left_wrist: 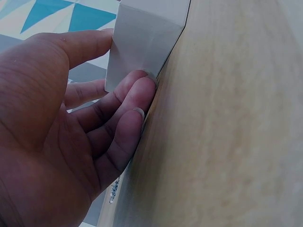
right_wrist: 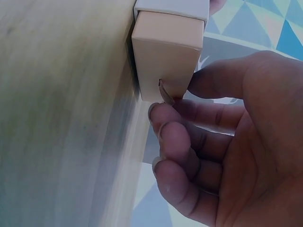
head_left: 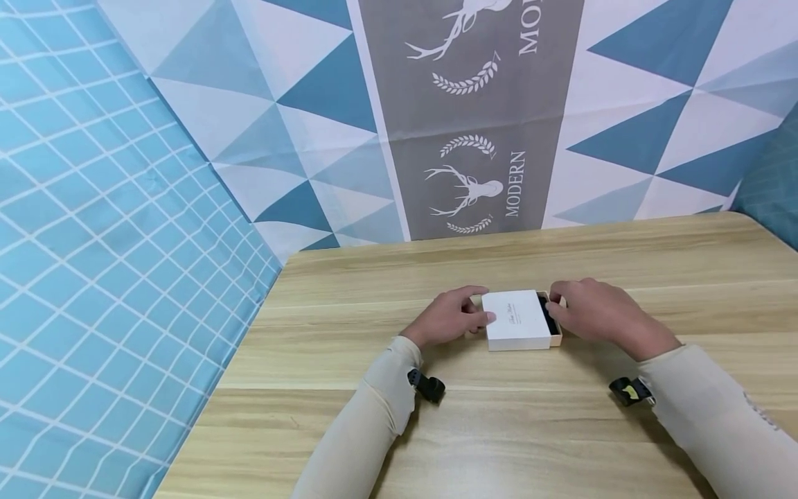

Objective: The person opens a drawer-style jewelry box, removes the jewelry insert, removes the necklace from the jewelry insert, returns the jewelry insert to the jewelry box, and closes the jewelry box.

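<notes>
A flat white box sleeve point(head_left: 516, 319) with small printed lettering lies on the table. From its right end a tan inner drawer point(right_wrist: 165, 52) sticks out a little, and black point(head_left: 550, 315) shows inside it. My left hand point(head_left: 445, 317) grips the sleeve's left end, thumb on the top and curled fingertips point(left_wrist: 142, 92) against the end face. At the drawer's outer end is my right hand point(head_left: 595, 310), its thumb point(right_wrist: 218, 78) at the drawer's top edge and its index finger by a small pull tab point(right_wrist: 165, 92). The other right fingers are curled below the tab.
The wooden table point(head_left: 499, 416) stretches around the box on all sides. Behind it hangs a patterned cloth point(head_left: 474, 118) with deer prints and triangles. A blue checked cloth point(head_left: 112, 242) borders the left side. Black straps with small devices point(head_left: 427, 386) sit on both wrists.
</notes>
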A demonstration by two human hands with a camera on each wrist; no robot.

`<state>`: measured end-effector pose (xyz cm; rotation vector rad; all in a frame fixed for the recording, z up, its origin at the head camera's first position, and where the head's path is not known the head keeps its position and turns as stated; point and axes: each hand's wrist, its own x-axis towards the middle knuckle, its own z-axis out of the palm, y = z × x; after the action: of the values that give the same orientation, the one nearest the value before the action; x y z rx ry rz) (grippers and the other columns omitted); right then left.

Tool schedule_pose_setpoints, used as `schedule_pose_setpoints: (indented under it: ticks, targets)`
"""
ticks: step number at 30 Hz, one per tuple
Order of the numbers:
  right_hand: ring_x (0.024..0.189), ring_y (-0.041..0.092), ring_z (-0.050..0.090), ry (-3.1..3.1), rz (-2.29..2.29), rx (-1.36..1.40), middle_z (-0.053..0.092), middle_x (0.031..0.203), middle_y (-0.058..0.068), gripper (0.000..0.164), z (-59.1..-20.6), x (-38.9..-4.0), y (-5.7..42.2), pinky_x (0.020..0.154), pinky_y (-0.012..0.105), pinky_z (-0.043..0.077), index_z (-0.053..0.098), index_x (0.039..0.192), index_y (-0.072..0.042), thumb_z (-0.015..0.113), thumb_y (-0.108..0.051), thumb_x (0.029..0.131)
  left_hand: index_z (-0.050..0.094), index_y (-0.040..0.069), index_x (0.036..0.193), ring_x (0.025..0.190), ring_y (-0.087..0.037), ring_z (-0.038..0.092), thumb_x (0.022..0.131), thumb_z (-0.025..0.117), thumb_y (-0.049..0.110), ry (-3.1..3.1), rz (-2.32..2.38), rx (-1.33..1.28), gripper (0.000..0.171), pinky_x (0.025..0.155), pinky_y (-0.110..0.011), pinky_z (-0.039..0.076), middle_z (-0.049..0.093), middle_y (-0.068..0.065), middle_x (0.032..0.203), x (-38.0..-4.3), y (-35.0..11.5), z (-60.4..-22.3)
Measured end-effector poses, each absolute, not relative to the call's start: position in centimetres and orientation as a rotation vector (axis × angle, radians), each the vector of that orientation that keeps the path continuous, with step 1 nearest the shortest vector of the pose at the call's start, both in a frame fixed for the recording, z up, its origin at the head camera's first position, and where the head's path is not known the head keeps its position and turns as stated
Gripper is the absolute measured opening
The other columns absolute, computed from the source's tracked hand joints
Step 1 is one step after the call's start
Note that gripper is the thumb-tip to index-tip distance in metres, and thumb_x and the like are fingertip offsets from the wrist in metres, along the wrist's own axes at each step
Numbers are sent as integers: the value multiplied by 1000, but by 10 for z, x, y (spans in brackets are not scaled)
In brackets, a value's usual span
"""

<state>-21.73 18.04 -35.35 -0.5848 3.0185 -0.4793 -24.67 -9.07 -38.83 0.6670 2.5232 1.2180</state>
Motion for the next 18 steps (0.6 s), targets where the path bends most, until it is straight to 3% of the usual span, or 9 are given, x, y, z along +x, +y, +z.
schedule_pose_setpoints:
  ticks: [13, 18]
  targets:
    - [56, 15, 44, 2996, -512, -644, 54, 70, -1, 24, -356, -218, 176, 51, 32, 35, 67, 105, -3, 52, -20, 100, 49, 12, 148, 69, -13, 61, 96, 70, 35, 2521, 1221, 671, 61, 61, -26, 51, 66, 0, 83, -246, -91, -387]
    - [55, 15, 42, 2995, -543, -700, 49, 67, -1, 19, -359, -218, 175, 52, 31, 34, 64, 99, -5, 49, -16, 101, 49, 13, 148, 69, -13, 60, 96, 70, 36, 2531, 1210, 674, 61, 61, -26, 50, 66, 0, 82, -246, -91, -388]
